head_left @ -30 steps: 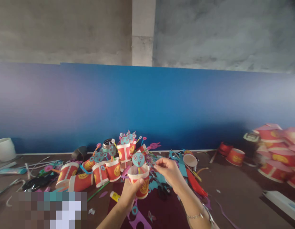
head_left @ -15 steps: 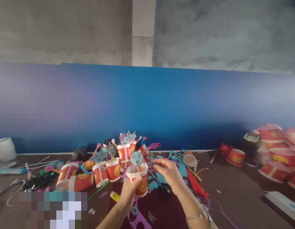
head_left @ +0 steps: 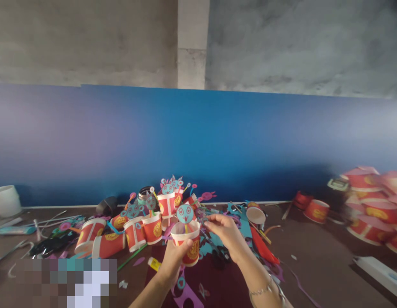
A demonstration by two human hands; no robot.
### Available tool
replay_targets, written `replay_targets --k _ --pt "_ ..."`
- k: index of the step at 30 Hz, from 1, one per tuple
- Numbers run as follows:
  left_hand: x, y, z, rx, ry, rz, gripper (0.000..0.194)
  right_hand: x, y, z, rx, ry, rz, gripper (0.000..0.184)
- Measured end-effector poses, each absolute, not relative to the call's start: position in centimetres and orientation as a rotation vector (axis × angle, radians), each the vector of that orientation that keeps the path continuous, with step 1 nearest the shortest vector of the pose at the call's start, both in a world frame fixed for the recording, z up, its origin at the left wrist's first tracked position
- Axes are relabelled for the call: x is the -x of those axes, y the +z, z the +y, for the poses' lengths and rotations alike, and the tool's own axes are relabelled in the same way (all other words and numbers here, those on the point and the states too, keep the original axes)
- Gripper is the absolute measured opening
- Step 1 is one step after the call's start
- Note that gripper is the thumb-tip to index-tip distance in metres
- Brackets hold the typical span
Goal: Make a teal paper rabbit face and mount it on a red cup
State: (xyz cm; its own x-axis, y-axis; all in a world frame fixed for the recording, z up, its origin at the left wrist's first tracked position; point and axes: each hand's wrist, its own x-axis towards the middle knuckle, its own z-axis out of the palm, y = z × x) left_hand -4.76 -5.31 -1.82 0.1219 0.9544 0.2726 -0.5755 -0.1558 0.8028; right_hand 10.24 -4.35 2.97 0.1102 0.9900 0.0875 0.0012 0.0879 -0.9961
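Observation:
My left hand (head_left: 173,260) is closed around a red-and-white paper cup (head_left: 192,252) with a gold emblem, held upright above the table. A light-blue round paper face (head_left: 184,214) with drawn eyes and a mouth stands above the cup's rim on a yellow stick. To the right of the cup, my right hand (head_left: 222,229) pinches a small round paper piece (head_left: 204,221) between thumb and fingertips. That piece is apart from the cup. Just left of my left hand stand similar decorated cups (head_left: 152,229), fitted with blue paper faces and coloured stick arms.
Purple paper scraps (head_left: 188,295), a yellow glue stick (head_left: 154,264) and cut blue sheets (head_left: 211,246) lie around my hands. Stacked red cups (head_left: 369,209) and a long white box (head_left: 379,273) are at the right. A blue panel (head_left: 198,145) borders the table's back.
The cup and its blue face have shifted very slightly to the right. My right hand keeps its pinch, with the small round piece turned a little and close to the same place.

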Motion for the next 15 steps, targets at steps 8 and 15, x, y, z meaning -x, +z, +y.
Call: replay_targets --k 8,15 --pt "4.95 -1.98 -5.16 -1.014 1.413 0.56 0.06 -9.69 3.18 -4.48 1.205 1.037 -1.244 0.014" --pt "4.91 -1.93 -5.02 -1.015 1.452 0.532 0.062 -9.84 3.19 -4.55 1.12 1.165 -1.089 0.037"
